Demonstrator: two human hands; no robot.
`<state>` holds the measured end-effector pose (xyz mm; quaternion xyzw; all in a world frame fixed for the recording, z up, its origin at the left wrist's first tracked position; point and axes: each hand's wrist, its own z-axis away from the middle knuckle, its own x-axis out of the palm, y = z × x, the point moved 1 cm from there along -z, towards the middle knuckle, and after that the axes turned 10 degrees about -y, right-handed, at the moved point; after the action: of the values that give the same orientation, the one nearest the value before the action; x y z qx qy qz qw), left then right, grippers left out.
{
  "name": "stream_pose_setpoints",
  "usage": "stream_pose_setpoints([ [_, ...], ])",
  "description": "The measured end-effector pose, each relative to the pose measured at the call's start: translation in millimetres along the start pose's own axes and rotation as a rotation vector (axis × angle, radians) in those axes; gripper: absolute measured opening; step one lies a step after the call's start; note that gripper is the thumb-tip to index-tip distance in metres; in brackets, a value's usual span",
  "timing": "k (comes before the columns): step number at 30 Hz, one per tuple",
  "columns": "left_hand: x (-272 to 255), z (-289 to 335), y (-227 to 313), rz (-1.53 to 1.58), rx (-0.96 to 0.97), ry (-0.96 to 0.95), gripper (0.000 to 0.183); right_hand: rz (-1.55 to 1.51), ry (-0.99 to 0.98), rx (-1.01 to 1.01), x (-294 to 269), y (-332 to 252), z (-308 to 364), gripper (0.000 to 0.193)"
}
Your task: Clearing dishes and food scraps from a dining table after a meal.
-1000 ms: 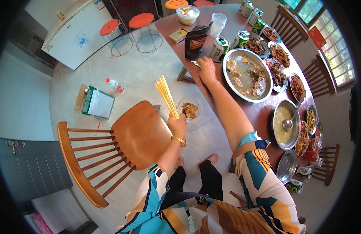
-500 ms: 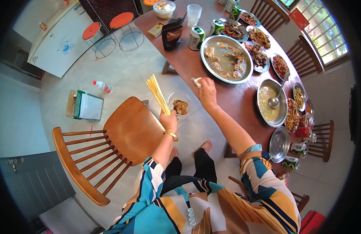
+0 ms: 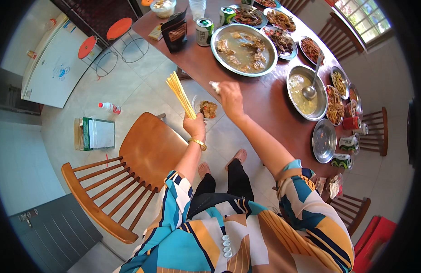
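My left hand [image 3: 194,126] is closed around a bundle of pale wooden chopsticks [image 3: 180,93], which points up and away from me. Right beside that hand is a clear bowl [image 3: 196,100] with food scraps [image 3: 208,109] in it; whether the fingers also grip its rim is hidden. My right hand [image 3: 231,98] pinches a crumpled white tissue [image 3: 215,87] over the near edge of the brown table [image 3: 260,123]. Closest to that hand on the table is a large steel basin [image 3: 244,74] of meat in broth.
Further along the table are a soup basin [image 3: 290,100] with a ladle [image 3: 309,92], several plates of food, a steel plate [image 3: 324,141], drink cans [image 3: 204,32] and a black pouch [image 3: 175,34]. A wooden chair [image 3: 151,145] stands at my left; a carton [image 3: 95,133] is on the floor.
The view has shifted, so the table and dishes appear further left and higher. Both hands keep their hold on the chopsticks and the tissue; the right hand has moved slightly.
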<state>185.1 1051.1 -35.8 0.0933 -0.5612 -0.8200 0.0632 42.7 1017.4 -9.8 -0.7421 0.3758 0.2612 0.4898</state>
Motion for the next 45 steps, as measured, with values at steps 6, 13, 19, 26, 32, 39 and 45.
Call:
stream_pose_setpoints([
  [6,19.4,-6.6,-3.9,-0.049,0.093,-0.033,0.013,0.229,0.111,0.16,9.3,22.1,-3.0,0.008],
  [13,-0.4,10.8,-20.0,0.132,0.046,-0.264,0.035,-0.116,0.201,0.316,-38.5,-22.8,100.1,0.007],
  [19,-3.5,59.0,-44.9,0.063,-0.021,-0.341,0.04,0.258,0.583,0.847,-161.7,25.3,284.8,0.009],
  [26,25.6,114.6,-73.4,-0.068,-0.067,-0.559,0.037,0.773,0.551,1.024,-208.6,59.1,373.0,0.012],
  [32,46.5,151.4,-80.8,-0.168,-0.044,-0.66,0.038,0.601,0.452,0.864,-162.7,29.9,305.4,0.006],
  [39,55.5,184.8,-84.2,-0.095,-0.097,-0.644,0.032,0.465,0.543,0.829,-189.7,46.6,312.0,0.006],
  [45,65.4,203.5,-72.6,-0.152,-0.082,-0.613,0.041,0.427,0.431,0.823,-186.6,68.3,290.7,0.016],
])
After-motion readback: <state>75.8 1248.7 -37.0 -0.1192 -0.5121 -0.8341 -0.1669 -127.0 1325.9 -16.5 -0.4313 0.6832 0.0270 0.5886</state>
